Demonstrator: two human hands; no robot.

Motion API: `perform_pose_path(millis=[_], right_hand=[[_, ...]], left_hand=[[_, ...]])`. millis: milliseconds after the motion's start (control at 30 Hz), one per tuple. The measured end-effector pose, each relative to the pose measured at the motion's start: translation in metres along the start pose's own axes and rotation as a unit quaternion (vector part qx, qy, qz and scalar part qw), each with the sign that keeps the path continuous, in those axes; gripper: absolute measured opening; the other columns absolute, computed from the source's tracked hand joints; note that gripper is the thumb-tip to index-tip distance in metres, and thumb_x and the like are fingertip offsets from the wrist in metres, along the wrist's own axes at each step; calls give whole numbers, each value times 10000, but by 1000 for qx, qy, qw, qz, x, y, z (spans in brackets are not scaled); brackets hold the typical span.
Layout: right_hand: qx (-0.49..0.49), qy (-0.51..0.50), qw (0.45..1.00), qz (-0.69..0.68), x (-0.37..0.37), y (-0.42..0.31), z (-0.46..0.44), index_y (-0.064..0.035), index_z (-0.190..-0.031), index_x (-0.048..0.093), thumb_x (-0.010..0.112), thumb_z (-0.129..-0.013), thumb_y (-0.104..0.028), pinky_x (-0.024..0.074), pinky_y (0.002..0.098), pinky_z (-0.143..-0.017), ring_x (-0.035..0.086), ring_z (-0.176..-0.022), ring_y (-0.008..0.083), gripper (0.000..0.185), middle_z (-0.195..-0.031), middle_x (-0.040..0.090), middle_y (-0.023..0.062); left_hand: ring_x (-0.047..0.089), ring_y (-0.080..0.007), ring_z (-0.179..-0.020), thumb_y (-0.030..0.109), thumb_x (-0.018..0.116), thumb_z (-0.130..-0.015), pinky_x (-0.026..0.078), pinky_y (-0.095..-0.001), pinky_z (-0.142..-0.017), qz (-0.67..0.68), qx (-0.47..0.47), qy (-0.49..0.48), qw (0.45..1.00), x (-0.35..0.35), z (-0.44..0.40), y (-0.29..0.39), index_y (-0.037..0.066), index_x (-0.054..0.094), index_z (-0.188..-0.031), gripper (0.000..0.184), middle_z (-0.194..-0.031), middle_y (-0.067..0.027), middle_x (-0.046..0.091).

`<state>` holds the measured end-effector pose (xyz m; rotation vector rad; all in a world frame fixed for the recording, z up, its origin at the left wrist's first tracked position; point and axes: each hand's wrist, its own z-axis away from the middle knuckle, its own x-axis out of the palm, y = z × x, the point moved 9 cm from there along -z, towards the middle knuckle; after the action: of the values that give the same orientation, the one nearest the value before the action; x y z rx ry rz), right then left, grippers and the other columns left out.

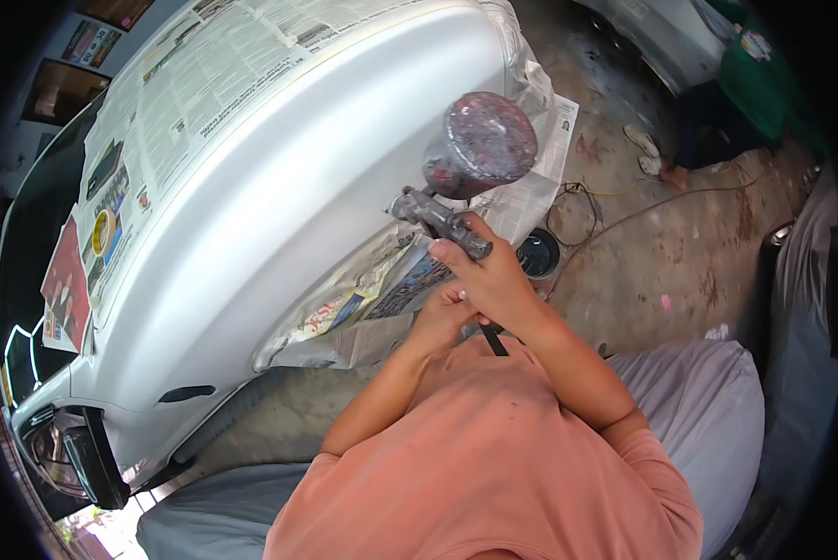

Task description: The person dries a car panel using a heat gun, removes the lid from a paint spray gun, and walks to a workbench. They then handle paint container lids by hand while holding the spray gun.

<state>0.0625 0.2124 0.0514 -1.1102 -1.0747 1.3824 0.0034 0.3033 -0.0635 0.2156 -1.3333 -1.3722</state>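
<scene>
A paint-spattered spray gun (437, 220) with a round cup (489, 140) on top is gripped in my right hand (498, 275). Its nozzle points left, toward the silvery-white car panel (344, 177), with a gap between them. My left hand (442, 317) is closed just below my right hand, close to my body; what its fingers hold, if anything, is hidden. A black hose or strap (494, 342) runs down beneath both hands. Newspaper masking (241, 84) covers the car above the panel, and more masking paper (344, 308) hangs along its lower edge.
A dark round bucket (537, 252) stands right of my hands. Hoses (661, 194) trail over the stained floor (643, 252). Another person in a green shirt (760, 79) crouches at the upper right beside another vehicle. Grey covers (694, 401) lie behind me.
</scene>
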Motion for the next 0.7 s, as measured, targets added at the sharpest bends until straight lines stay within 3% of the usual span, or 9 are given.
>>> perform_pose_path(millis=[100,267,400,600,700], right_hand=[[-12,1,1000,11,3,3,-2,-6,-1241,597,721,-947,-524,501,359,-662,609,-666,189,609,-742,652,173],[-43,55,997,19,-19,-2,-14,-16,-1212,612,715,-952,-532,511,364,-689,614,-691,196,588,-761,663,170],[29,89,995,12,-52,2,-18,-20,-1191,630,702,-968,-522,496,347,-680,580,-698,164,554,-770,657,109],[2,185,983,4,-94,7,-25,-21,-1195,641,690,-988,-497,470,306,-696,531,-725,126,521,-762,603,36],[18,190,982,3,-98,4,-21,-17,-1200,640,691,-988,-495,471,299,-695,533,-726,121,526,-773,607,31]], left_hand=[[721,-137,-917,84,694,-990,571,-309,-798,41,2,27,999,-5,1,2,67,710,-1085,98,-998,-24,752],[688,-120,-965,107,676,-1009,555,-303,-848,-33,-21,2,999,8,-10,9,51,677,-1205,204,-1061,-31,728],[643,-113,-1045,133,658,-1026,521,-289,-898,-89,-65,-23,994,8,-8,-9,29,622,-1345,337,-1109,-36,684],[630,-133,-1040,165,655,-1027,489,-269,-928,-192,-107,-21,975,-12,8,-39,22,593,-1403,408,-1120,-44,674],[627,-135,-1081,197,634,-1043,482,-282,-958,-262,-142,-12,954,-24,19,-47,9,638,-1352,361,-1118,-42,675]])
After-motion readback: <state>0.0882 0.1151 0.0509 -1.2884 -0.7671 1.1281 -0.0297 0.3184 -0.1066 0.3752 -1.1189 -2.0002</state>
